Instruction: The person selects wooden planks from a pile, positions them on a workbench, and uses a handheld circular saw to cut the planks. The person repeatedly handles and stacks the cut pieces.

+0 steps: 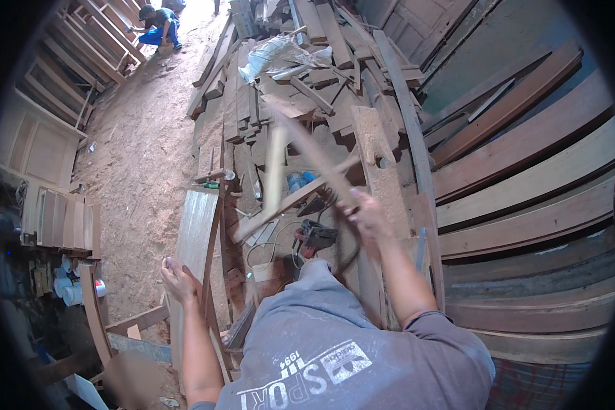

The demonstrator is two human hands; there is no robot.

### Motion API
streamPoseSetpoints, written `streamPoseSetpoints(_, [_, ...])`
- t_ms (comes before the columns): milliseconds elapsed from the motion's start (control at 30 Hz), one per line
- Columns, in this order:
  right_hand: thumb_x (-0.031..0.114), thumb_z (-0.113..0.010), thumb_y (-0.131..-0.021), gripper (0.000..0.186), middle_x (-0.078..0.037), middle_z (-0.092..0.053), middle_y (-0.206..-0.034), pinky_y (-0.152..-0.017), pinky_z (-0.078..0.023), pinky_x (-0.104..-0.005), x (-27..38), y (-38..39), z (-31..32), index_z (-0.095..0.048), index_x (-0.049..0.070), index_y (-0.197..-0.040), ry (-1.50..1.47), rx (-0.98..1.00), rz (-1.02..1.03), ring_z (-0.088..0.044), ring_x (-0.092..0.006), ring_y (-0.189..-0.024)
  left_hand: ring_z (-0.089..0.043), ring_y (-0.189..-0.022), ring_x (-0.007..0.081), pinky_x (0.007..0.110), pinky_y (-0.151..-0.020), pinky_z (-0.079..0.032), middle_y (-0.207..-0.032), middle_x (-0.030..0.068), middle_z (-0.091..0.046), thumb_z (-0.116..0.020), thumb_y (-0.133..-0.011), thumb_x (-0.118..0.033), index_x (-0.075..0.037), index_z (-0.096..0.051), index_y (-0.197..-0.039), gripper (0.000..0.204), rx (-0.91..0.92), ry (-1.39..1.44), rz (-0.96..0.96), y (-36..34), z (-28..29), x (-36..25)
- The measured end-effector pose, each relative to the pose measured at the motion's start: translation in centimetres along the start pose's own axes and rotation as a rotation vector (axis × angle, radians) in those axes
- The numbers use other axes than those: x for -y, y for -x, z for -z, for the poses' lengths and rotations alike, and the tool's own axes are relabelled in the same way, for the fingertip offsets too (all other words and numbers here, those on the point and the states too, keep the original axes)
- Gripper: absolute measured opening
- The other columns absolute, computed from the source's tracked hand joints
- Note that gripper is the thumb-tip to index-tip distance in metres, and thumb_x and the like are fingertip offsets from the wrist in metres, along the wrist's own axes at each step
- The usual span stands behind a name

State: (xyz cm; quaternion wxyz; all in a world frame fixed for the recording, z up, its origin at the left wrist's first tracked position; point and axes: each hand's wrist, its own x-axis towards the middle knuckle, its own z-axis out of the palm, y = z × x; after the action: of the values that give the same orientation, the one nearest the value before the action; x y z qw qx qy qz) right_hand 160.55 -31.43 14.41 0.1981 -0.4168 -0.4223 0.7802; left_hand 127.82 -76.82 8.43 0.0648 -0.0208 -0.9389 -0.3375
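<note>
My right hand point(369, 216) is closed around the lower end of a long, narrow wooden strip point(307, 147), which slants up and to the left over the work area. The strip's far end is blurred. To the left, my left hand point(180, 281) lies at the edge of a wide grey-brown plank point(197, 222), fingers stretched out and holding nothing. Between my arms are a black and red power tool point(316, 235) with a cable and a blue tool point(297, 182) farther off, partly behind a slanted wooden bar point(287, 203). A small green-handled tool point(212, 185) sits beyond the plank.
Piled boards and offcuts point(314, 75) fill the far middle, with crumpled plastic sheeting point(273, 56) on top. Long curved-looking boards point(526, 171) are stacked along the right. Sawdust covers the floor point(137, 157) at left, where another person point(160, 31) crouches far off. White containers point(82, 292) stand lower left.
</note>
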Motion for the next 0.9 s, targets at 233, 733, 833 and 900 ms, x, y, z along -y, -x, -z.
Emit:
streamPoseSetpoints(233, [0.034, -0.055, -0.115, 0.035, -0.005, -0.074, -0.088, -0.053, -0.051, -0.0285, 2.3, -4.6, 17.3, -0.072, 0.004, -0.125, 0.292, -0.36, 0.065, -0.064, -0.0106, -0.063, -0.058, -0.129, 0.0432, 0.052, -0.109, -0.045, -0.137, 0.0261, -0.062, -0.056, -0.108, -0.057, 0.0, -0.063, -0.139, 0.065, 0.027, -0.08, -0.01, 0.4, 0.6, -2.3])
streamPoseSetpoints(733, [0.035, -0.065, -0.107, 0.053, -0.029, -0.065, -0.133, -0.109, -0.05, -0.0534, 2.0, -6.7, 6.2, -0.058, -0.003, -0.143, 1.289, -1.006, 0.587, -0.054, -0.0476, -0.136, -0.057, -0.128, 0.0351, 0.045, -0.104, -0.051, -0.137, 0.0192, -0.057, -0.079, -0.099, -0.034, 0.0, -0.064, -0.131, 0.049, -0.198, 0.244, -0.039, 7.3, 7.0, -8.2])
streamPoseSetpoints(833, [0.041, -0.067, -0.105, 0.057, -0.026, -0.069, -0.135, -0.109, -0.05, -0.0466, 1.4, -9.5, -6.9, -0.063, -0.002, -0.142, 1.183, -0.205, 0.682, -0.064, -0.0407, -0.129, -0.062, -0.103, 0.021, 0.033, -0.084, -0.056, -0.112, 0.0114, -0.064, -0.078, -0.099, -0.022, -0.002, -0.069, -0.115, 0.027, -0.213, 0.179, -0.19, 10.8, 7.8, -7.4])
streamPoseSetpoints(900, [0.051, -0.07, -0.102, 0.069, -0.023, -0.069, -0.138, -0.108, -0.051, -0.0434, -2.3, -11.5, -16.9, -0.062, -0.004, -0.143, 0.913, 0.236, 0.414, -0.066, -0.0354, -0.126, -0.063, -0.094, 0.0129, 0.029, -0.08, -0.055, -0.1, 0.0051, -0.068, -0.079, -0.099, -0.019, -0.003, -0.071, -0.11, 0.021, -0.029, 0.477, -0.019, 13.0, 8.2, -9.5])
